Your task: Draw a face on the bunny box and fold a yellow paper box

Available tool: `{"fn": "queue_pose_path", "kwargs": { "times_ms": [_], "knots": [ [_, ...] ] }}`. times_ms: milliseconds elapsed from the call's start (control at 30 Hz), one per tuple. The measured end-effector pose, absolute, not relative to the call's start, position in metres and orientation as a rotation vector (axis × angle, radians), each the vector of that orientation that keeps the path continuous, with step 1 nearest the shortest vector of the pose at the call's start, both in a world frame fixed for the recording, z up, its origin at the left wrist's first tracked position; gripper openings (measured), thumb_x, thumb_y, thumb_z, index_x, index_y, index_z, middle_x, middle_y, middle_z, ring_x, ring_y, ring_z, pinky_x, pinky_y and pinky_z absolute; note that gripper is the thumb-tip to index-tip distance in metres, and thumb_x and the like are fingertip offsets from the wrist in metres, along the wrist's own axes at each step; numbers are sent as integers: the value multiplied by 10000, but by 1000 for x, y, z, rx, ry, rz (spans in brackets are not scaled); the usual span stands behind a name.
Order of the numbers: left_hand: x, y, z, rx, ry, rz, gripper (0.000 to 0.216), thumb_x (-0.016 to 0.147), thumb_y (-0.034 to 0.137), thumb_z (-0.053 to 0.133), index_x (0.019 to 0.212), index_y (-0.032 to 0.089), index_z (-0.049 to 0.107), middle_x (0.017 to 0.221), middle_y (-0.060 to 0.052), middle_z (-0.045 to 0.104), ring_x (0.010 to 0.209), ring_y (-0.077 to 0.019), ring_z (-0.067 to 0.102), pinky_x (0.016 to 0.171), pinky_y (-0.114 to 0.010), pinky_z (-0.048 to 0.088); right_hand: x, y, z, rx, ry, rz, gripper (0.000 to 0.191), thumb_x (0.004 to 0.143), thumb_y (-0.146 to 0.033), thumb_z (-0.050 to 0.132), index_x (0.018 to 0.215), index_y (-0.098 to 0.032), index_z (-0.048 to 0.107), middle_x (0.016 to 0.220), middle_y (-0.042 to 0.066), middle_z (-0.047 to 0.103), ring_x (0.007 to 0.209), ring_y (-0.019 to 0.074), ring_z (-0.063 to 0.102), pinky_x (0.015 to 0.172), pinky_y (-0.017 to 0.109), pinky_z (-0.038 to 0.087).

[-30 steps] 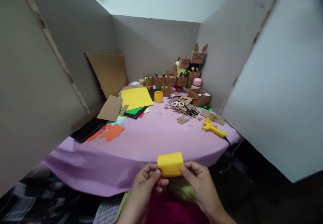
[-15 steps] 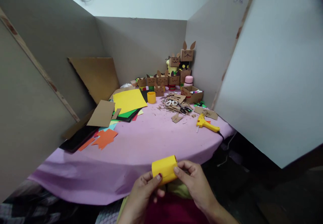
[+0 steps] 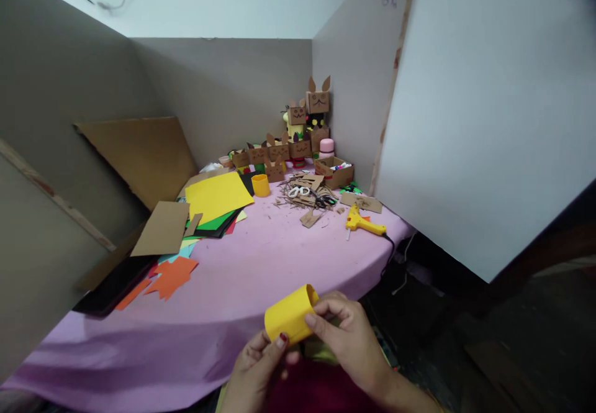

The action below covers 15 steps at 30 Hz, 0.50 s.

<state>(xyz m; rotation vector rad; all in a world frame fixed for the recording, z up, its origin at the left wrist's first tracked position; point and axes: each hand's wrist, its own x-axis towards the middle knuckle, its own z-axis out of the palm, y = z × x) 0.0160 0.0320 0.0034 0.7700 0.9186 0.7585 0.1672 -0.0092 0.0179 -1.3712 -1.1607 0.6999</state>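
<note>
A yellow paper tube [image 3: 289, 315] is held between both hands just in front of the table's near edge, tilted with its right end raised. My left hand [image 3: 259, 363] grips the left end, its thumb on the lower side. My right hand [image 3: 347, 332] pinches the rim at the right end between thumb and fingers. Part of the hollow opening shows at that end. Behind it, on the pink-covered table [image 3: 261, 258], stands another short yellow ring [image 3: 261, 185].
Coloured sheets [image 3: 218, 197] and brown cardboard [image 3: 161, 230] lie at left, with orange scraps [image 3: 172, 277] in front. A yellow glue gun [image 3: 363, 222] rests at right. Scissors [image 3: 298, 192] lie on cardboard scraps. Cardboard animal figures [image 3: 278, 150] and a small box [image 3: 334, 174] stand behind.
The view has turned somewhat to the right, so the table's things sit further left. The tube is tilted more, showing more of its right opening. Both hands keep hold of it.
</note>
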Motion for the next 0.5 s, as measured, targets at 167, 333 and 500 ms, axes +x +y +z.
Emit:
{"fn": "queue_pose_path", "kwargs": {
  "times_ms": [167, 333, 500],
  "knots": [
    [21, 30, 5, 759, 948, 792, 350, 523, 322, 820, 808, 159, 699, 593, 11, 666, 484, -63, 555, 453, -126, 373, 173, -8, 14, -1310, -1149, 753, 247, 792, -346, 595, 645, -156, 654, 671, 20, 615, 721, 177, 546, 678, 261, 405],
    [17, 32, 8, 960, 1014, 815, 283, 563, 387, 779, 745, 181, 712, 595, -2, 679, 530, -105, 574, 490, -161, 408, 179, -5, 11, -1228, -1105, 876, 243, 781, -367, 614, 664, -161, 672, 657, 13, 622, 660, 155, 549, 647, 250, 427],
    [4, 33, 19, 1517, 1076, 927, 140, 652, 357, 706, 642, 223, 744, 617, -26, 709, 630, -187, 617, 605, -229, 465, 192, -10, 13, -1136, -1329, 741, 137, 766, -317, 655, 697, -220, 720, 735, 25, 645, 753, 171, 579, 696, 262, 444]
  ]
}}
